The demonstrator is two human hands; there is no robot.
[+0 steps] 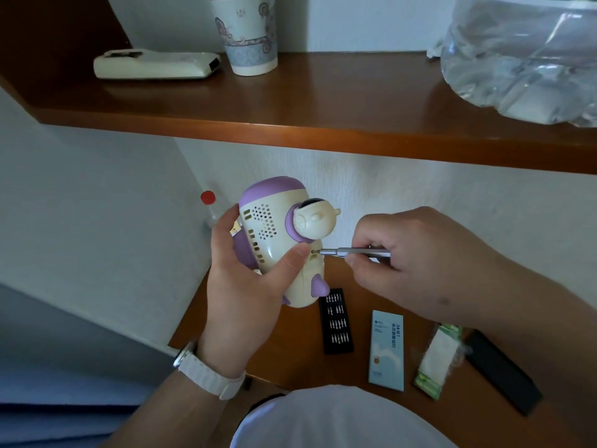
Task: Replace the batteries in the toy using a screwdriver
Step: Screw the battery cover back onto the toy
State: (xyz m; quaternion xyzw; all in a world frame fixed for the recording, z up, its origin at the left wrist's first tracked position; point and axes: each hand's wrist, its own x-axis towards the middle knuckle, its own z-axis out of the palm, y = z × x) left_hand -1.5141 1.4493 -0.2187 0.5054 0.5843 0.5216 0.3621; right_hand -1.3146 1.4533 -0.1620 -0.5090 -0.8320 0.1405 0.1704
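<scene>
Fingers (357, 260) of right hand (416, 253) pinch screwdriver (355, 252), tip in toy (284, 240) screw recess; left hand (245, 279) grips toy; keep shaft square, press firmly.

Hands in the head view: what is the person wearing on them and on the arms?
The left hand and right hand are bare: no gloves, no visible rings. The left wrist carries a watch with a white ribbed strap and silver case. No sleeves cover either forearm.

A flat pale blue cardboard box (386, 350) carries the printed text "24合1", with a line of small Chinese characters beside it.
</scene>
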